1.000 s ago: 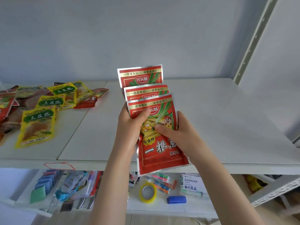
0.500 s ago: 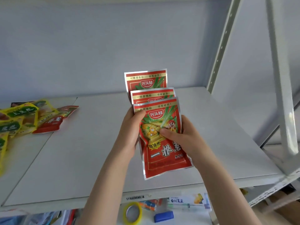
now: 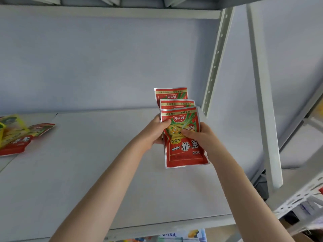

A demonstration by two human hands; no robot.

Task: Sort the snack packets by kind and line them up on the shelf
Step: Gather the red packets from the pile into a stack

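Red packets: I held three red packets [image 3: 183, 149] of one kind, fanned so each top strip showed above the one in front. They were over the right part of the shelf [image 3: 87, 172], near the upright post [image 3: 216, 63]. I could not tell whether their lower edge touched the board.
Left hand: my left hand [image 3: 155, 131] gripped the left edge of the fan, thumb across the front packet's face and fingers curled behind.
Right hand: my right hand [image 3: 201, 137] pinched the right side, thumb flat on the printed front and fingers hidden behind the stack.
Weight: I judged them light; two hands served to square them, not to bear them.
Stiffness: the thin glossy film looked soft and a little puffed, so it would likely bend rather than stand firmly alone.
Slip: the shiny faces would probably slide on one another, so the fan could splay if my pinch eased.
Fragility: the contents were likely brittle, so a hard squeeze across the middle risked crushing them.
Where to hold: the flat side seams and the top seal strip seemed best, with the thumbs only lightly on the face.
Other packets: a loose pile [image 3: 15, 137] of yellow and red packets lay unsorted at the shelf's left end, well apart from my hands.
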